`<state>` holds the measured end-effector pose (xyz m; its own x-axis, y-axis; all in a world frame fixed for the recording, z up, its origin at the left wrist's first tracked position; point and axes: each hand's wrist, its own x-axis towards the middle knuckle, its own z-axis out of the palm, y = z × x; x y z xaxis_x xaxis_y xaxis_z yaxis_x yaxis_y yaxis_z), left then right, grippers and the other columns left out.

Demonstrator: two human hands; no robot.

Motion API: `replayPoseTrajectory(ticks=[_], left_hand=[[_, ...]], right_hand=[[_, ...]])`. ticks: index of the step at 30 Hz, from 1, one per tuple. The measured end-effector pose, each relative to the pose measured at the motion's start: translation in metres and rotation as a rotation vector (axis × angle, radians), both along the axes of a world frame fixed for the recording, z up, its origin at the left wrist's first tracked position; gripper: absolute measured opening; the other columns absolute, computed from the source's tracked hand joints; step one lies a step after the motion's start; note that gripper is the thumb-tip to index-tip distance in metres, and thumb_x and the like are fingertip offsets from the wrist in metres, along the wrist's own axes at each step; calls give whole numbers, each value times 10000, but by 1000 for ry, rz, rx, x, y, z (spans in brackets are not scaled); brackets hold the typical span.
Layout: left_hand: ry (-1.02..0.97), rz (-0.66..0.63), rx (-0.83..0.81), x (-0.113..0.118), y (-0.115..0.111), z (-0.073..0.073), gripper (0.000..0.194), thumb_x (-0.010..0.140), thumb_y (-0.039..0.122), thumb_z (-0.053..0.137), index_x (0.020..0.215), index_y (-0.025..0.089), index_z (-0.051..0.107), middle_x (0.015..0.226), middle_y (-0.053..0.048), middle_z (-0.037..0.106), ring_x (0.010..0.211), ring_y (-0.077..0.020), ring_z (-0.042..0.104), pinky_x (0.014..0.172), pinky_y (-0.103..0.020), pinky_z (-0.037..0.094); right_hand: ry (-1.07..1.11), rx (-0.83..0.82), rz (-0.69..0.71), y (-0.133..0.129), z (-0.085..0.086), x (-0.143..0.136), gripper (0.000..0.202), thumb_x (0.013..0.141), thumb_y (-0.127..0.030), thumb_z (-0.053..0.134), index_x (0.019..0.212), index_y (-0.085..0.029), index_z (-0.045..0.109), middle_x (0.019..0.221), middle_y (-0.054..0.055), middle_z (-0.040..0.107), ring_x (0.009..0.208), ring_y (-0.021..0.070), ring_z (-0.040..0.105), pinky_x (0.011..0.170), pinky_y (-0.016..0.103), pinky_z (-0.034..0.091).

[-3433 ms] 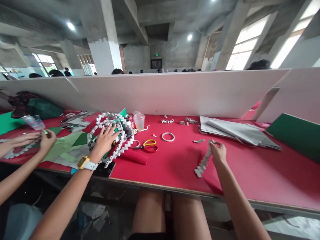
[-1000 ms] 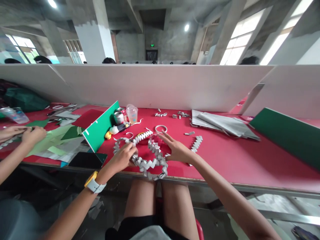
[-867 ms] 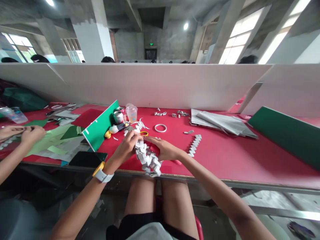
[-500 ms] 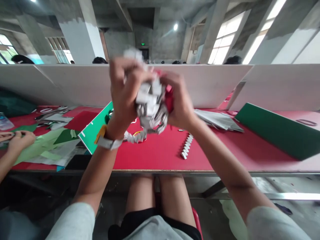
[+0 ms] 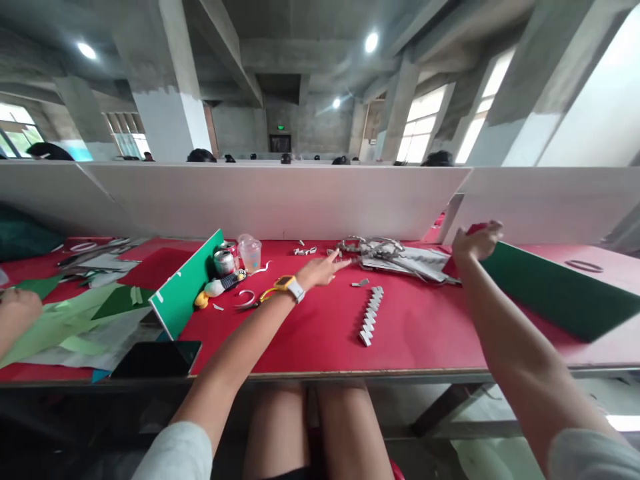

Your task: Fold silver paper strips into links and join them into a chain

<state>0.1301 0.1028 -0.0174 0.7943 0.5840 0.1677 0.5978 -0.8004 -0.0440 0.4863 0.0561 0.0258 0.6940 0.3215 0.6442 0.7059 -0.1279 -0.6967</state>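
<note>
My left hand [image 5: 320, 270] reaches over the table with its fingers apart and nothing in them. Just beyond its fingertips, a tangle of folded grey-white paper chain [image 5: 383, 247] lies partly on a stack of paper sheets [image 5: 415, 261]. Farther right, my right hand [image 5: 477, 241] is raised by the green board, its fingers closed on a red object [image 5: 451, 268], mostly hidden behind the hand and wrist. A zigzag strip of folded paper [image 5: 371, 316] lies on the red tabletop between my arms. Small folded pieces [image 5: 359, 283] sit above the strip.
A green board [image 5: 187, 287] stands left and another green board [image 5: 555, 290] right. Near the left one are cans [image 5: 225, 262], a plastic cup [image 5: 249, 253] and yellow-handled scissors [image 5: 265, 297]. A dark tablet [image 5: 155, 360] lies at the edge. Another person's hand [image 5: 20, 310] is far left.
The paper bundle that both hands held up now lies at the back of the table. My left hand has let go and lowered; my right hand has swung right with the red object.
</note>
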Motion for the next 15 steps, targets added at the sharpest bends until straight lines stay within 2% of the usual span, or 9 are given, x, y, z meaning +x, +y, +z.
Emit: replayPoseTrajectory(ticks=[2,4,6,8,10,12,13,14,15], left_hand=[[1,26,-39,-12,6,-34,569,926,162,477,1465,322,392,1581,-140,267,1101,-286,645,911,-399,516],[-6,45,-84,-25,8,-66,546,924,221,518,1458,260,412,1557,-173,305,1148,-307,624,941,-407,508],[-34,57,-125,-32,7,-90,564,937,337,520,1464,180,397,1538,-215,317,1207,-329,585,975,-417,492],[-81,66,-156,-32,2,-103,617,948,442,478,1466,122,378,1526,-240,318,1276,-338,527,1009,-417,470],[-134,66,-175,-21,-8,-110,635,952,501,435,1447,104,397,1496,-237,361,1313,-328,487,1027,-405,455],[-180,48,-188,-2,-24,-113,635,943,554,411,1398,113,460,1393,-213,475,1265,-311,521,1009,-394,463],[-201,33,-197,11,-33,-115,654,924,596,417,1365,119,497,1301,-197,538,1195,-303,565,978,-389,479],[-217,19,-207,24,-43,-116,683,895,641,434,1335,127,525,1221,-183,572,1131,-304,592,946,-392,491],[-237,4,-223,38,-53,-117,720,851,681,478,1301,124,552,1168,-182,584,1089,-317,604,926,-401,494]], right_hand=[[121,-112,-100,-3,-29,11,625,861,-212,543,1386,52,330,1239,381,444,1112,331,503,842,441,345],[178,-215,-153,-6,-57,16,605,903,-258,487,1405,39,326,1289,375,436,1197,356,455,892,451,329],[213,-312,-161,-9,-83,18,629,919,-274,470,1456,0,294,1365,368,397,1278,389,387,935,489,302],[220,-444,-123,-11,-102,15,686,894,-284,538,1484,-32,294,1451,379,305,1361,429,278,963,539,274],[141,-576,-60,-12,-116,2,724,872,-307,589,1491,-57,308,1532,372,149,1424,443,146,991,570,256],[13,-582,-4,-11,-124,-22,708,904,-332,533,1506,-78,262,1569,336,42,1446,431,110,1022,579,249],[52,-549,67,-8,-128,-37,684,918,-344,503,1501,-81,262,1565,326,87,1439,429,160,1036,569,253],[152,-526,170,-4,-131,-53,653,919,-352,501,1468,-56,307,1526,339,199,1404,430,257,1039,547,270],[207,-550,236,1,-134,-68,601,909,-370,520,1378,-10,418,1401,358,392,1306,425,413,995,511,338]])
